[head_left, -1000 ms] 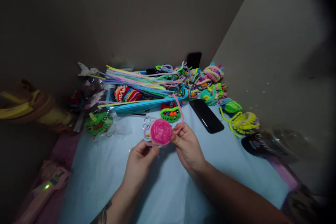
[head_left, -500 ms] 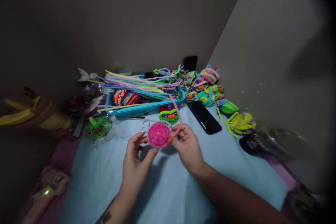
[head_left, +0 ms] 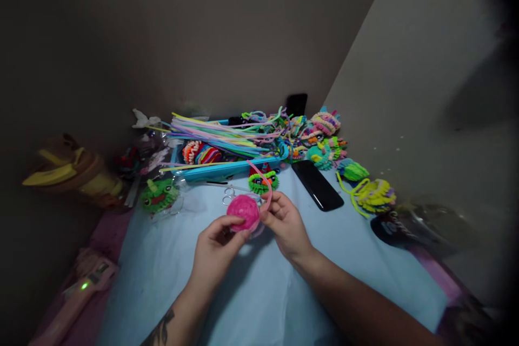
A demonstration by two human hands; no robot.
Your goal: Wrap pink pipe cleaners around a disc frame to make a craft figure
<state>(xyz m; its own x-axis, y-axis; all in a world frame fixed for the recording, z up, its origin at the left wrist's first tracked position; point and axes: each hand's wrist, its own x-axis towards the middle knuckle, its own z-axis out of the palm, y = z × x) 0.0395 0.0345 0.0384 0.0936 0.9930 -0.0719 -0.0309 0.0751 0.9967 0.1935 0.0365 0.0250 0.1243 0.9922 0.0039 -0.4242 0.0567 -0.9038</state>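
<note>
The person's left hand (head_left: 214, 243) pinches a round pink coil (head_left: 242, 208) between thumb and forefinger, gripping its lower edge, so the coil sits just beyond the fingertips. The right hand (head_left: 287, 226) is closed on a pink strand (head_left: 267, 186) at the coil's right side; the strand's free end curves up and away. Past the coil lie scissors (head_left: 227, 195) and a green-fringed figure (head_left: 255, 185) on the table (head_left: 259, 303), then a blue tray (head_left: 237, 167), with a black phone (head_left: 317, 185) to the right.
</note>
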